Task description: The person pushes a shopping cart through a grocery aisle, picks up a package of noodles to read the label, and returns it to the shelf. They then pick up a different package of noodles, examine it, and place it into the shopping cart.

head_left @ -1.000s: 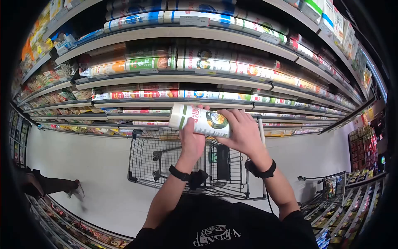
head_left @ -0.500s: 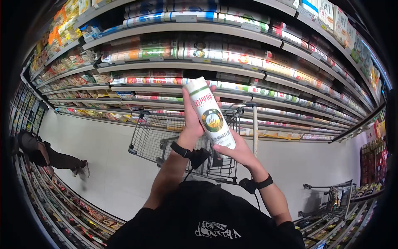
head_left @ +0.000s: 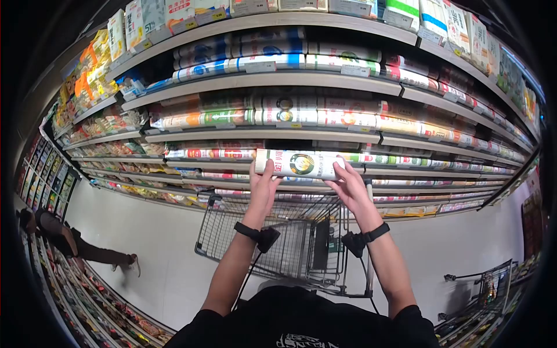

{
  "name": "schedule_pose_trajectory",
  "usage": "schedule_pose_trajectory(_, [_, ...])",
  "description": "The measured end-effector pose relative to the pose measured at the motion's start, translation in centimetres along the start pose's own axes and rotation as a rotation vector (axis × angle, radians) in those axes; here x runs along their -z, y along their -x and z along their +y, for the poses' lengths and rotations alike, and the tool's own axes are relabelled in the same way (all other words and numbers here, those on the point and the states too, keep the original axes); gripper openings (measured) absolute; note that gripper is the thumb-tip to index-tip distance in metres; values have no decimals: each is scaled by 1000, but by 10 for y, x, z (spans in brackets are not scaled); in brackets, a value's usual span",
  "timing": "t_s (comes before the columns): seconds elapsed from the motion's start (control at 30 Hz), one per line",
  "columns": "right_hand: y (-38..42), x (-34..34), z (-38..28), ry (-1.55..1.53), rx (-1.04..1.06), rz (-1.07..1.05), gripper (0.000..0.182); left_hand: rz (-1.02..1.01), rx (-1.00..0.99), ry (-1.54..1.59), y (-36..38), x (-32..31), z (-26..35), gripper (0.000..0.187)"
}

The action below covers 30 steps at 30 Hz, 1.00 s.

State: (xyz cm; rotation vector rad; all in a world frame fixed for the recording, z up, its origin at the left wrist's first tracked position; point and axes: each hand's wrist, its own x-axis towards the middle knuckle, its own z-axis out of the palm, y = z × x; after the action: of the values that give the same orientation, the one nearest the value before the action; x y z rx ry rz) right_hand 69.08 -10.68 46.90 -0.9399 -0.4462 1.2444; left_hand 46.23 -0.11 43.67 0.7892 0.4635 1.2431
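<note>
A white cylindrical pack of dried noodles (head_left: 307,165) lies level across both of my hands in front of the shelf, its round grain picture and red lettering facing me. My left hand (head_left: 264,182) grips its left end, thumb on the near side. At the other end my right hand (head_left: 351,184) has its fingers closed round the pack. Some fingertips are hidden behind it. Similar noodle packs (head_left: 400,159) lie in a row on the shelf just behind.
A wire shopping cart (head_left: 255,243) stands below my forearms. Shelves (head_left: 261,81) of packaged noodles fill the front. Another person (head_left: 87,243) is at the left by a lower rack. A second cart (head_left: 490,284) is at the right on the pale floor (head_left: 156,255).
The noodle pack has turned from steeply tilted to level. My hands have moved apart to its two ends, farther out toward the shelf. My view has tipped upward.
</note>
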Motion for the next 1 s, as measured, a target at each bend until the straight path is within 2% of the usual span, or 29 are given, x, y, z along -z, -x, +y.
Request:
schedule_pose_trajectory(0.07, [-55,-14,-9,-7,73,-3,62,57,56,-172,-45,-7,26,57])
schedule_pose_trajectory(0.17, [-136,-31,-26,73,177,-72,64,5,63,-295,-130,4,39,44])
schedule_pose_trajectory(0.2, [-150,-45,-38,144,196,-25,66,-20,52,-327,-158,4,44,44])
schedule_pose_trajectory(0.23, [-172,-48,-45,181,223,-65,68,-41,46,-359,-185,6,48,44])
schedule_pose_trajectory(0.3, [-209,-56,-58,384,333,-24,63,-129,-59,-522,-241,16,50,44])
schedule_pose_trajectory(0.33, [-215,-67,-69,434,286,-13,54,-99,-50,-600,-263,19,51,46])
schedule_pose_trajectory(0.37, [-222,-80,-76,498,304,77,36,-34,-39,-581,-271,8,59,41])
schedule_pose_trajectory(0.4, [-243,-70,-78,556,271,50,29,-118,41,-562,-290,14,60,33])
schedule_pose_trajectory(0.43, [-256,-67,-81,613,241,20,23,-106,79,-647,-305,17,63,31])
schedule_pose_trajectory(0.5, [-270,-77,-81,451,363,46,14,-137,11,-493,-328,23,53,37])
schedule_pose_trajectory(0.53, [-278,-85,-82,461,364,126,16,-162,-70,-653,-348,33,44,39])
schedule_pose_trajectory(0.57, [-294,-73,-87,531,344,10,18,-189,-156,-815,-374,49,31,41])
schedule_pose_trajectory(0.63, [-312,-60,-93,783,269,-9,18,-272,-290,-1220,-384,63,26,43])
schedule_pose_trajectory(0.67, [-314,-58,-88,793,288,53,22,-332,-337,-1462,-386,69,26,43])
schedule_pose_trajectory(0.7, [-334,-31,-88,968,279,25,27,-264,-310,-1512,-376,62,30,45])
schedule_pose_trajectory(0.77, [-341,-18,-85,1038,260,-9,37,-131,-245,-1607,-356,49,39,47])
schedule_pose_trajectory(0.83, [-332,-42,-90,1365,329,81,44,10,171,-1123,-345,30,51,46])
schedule_pose_trajectory(0.87, [-327,-53,-93,1528,364,126,48,-23,143,-1227,-354,38,42,44])
schedule_pose_trajectory(0.9, [-327,-54,-94,1491,274,118,51,-57,115,-1330,-373,54,26,43])
schedule_pose_trajectory(0.97, [-327,-52,-94,1411,97,101,57,-64,59,-1365,-367,56,24,39])
schedule_pose_trajectory(1.0, [-318,-51,-94,1507,-12,147,60,-36,22,-1296,-347,42,37,38])
